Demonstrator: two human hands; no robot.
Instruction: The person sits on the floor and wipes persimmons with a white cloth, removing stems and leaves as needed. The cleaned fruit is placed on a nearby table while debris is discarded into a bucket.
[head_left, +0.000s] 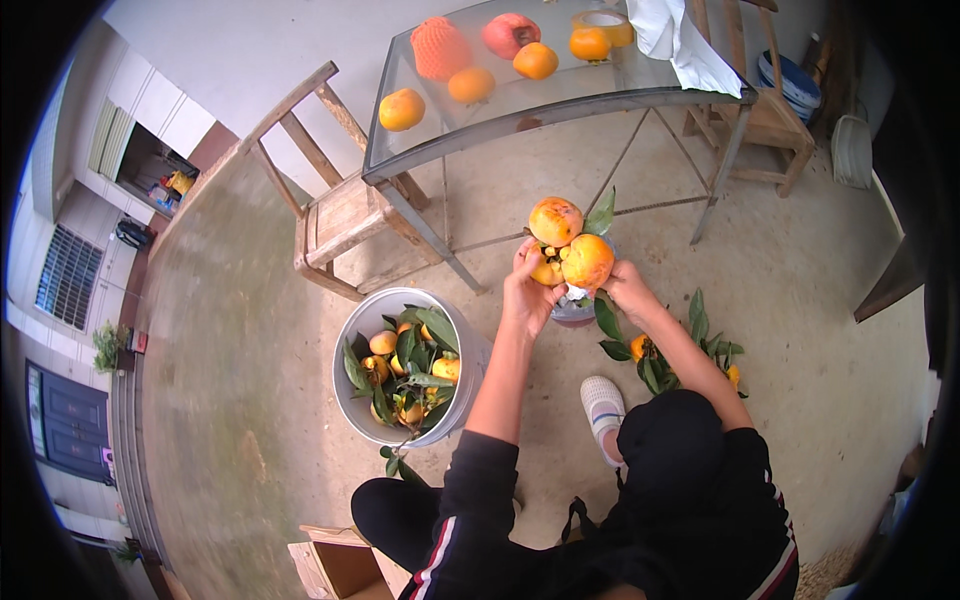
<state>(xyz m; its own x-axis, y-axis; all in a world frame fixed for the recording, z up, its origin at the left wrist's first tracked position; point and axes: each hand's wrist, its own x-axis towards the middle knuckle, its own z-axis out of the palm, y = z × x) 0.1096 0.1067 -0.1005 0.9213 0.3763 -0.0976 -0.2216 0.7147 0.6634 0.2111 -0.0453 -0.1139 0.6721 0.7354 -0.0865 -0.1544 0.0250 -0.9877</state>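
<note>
In front of me I hold up a cluster of orange persimmons (587, 261) with dark blemishes on the skin and a green leaf at its far side. My left hand (527, 294) grips the cluster from the left, its thumb over the lower left fruit. On the other side my right hand (628, 289) is closed at the lower right fruit, its fingertips partly hidden. Beneath the cluster a small container (576, 319) with something white in it is mostly covered. A large white bucket (351, 409) to my left holds several persimmons with leaves.
A glass-topped table (450, 146) ahead bears several persimmons, red fruit, a tape roll (616, 30) and white plastic (686, 49). Wooden chairs stand at its left (337, 217) and right (772, 124). Leafy persimmon branches (654, 371) lie right; a cardboard box (341, 562) is lower left.
</note>
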